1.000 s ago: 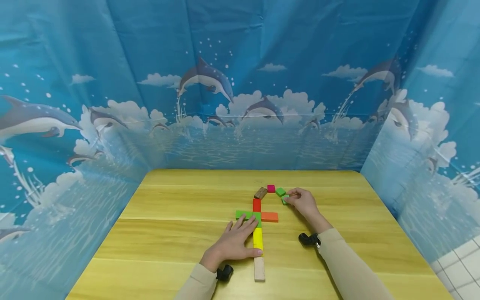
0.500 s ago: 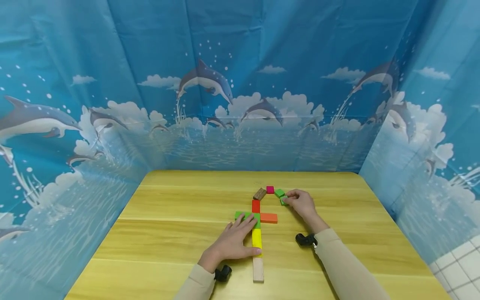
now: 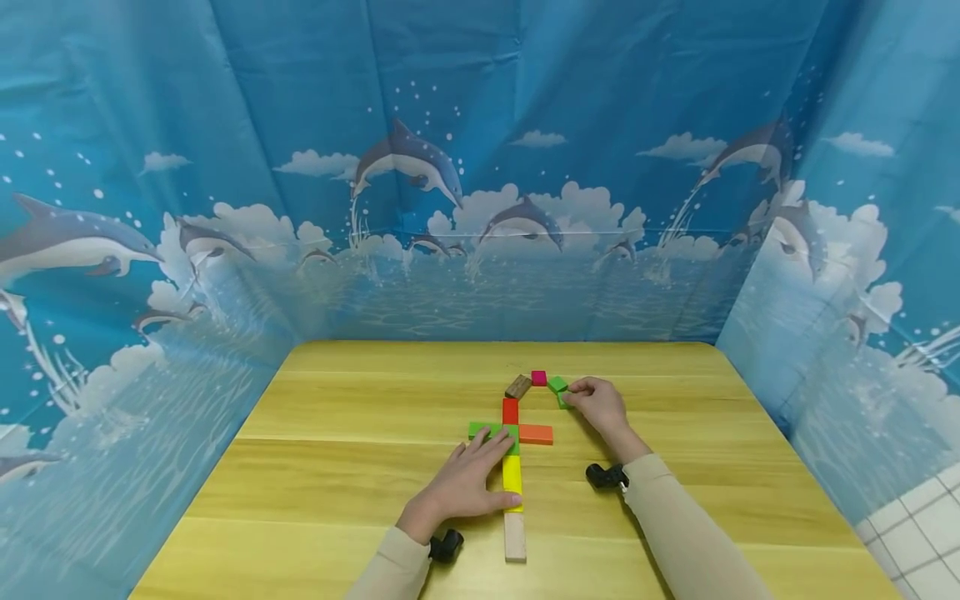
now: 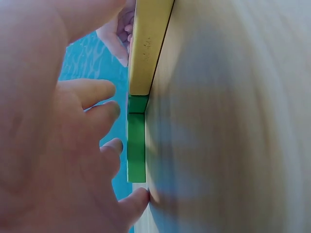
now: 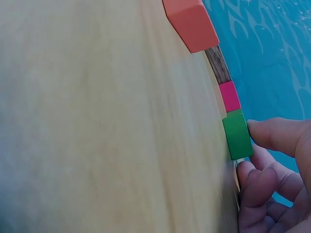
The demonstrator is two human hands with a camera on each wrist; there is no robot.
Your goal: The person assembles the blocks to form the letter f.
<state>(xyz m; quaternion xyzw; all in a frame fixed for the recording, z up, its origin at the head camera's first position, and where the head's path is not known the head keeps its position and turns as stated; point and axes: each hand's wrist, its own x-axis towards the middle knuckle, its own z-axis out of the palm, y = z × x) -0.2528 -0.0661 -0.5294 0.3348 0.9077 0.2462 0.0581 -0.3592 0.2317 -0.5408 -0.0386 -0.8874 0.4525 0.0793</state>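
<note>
Several coloured wooden blocks lie on the table in a line with a cross bar and a curved top. In the head view my left hand (image 3: 465,483) lies over the line, fingers spread on the green blocks (image 3: 513,442), thumb on the yellow block (image 3: 512,472). At the curve's right end, my right hand (image 3: 602,411) pinches a small green block (image 3: 563,402). It sits against another green block (image 3: 557,383). The right wrist view shows the thumb at the side of a green block (image 5: 238,136); the other fingertips are partly hidden.
A pink block (image 3: 538,378), a brown block (image 3: 518,387) and a red block (image 3: 510,411) continue the curve. An orange block (image 3: 536,434) points right; a pale block (image 3: 514,537) ends the line near me. A dolphin-print curtain (image 3: 480,292) hangs behind the table (image 3: 360,400).
My right hand has shifted the small green block slightly left, closer against its green neighbour. The left hand stays over the line. The whole head view has drifted a little.
</note>
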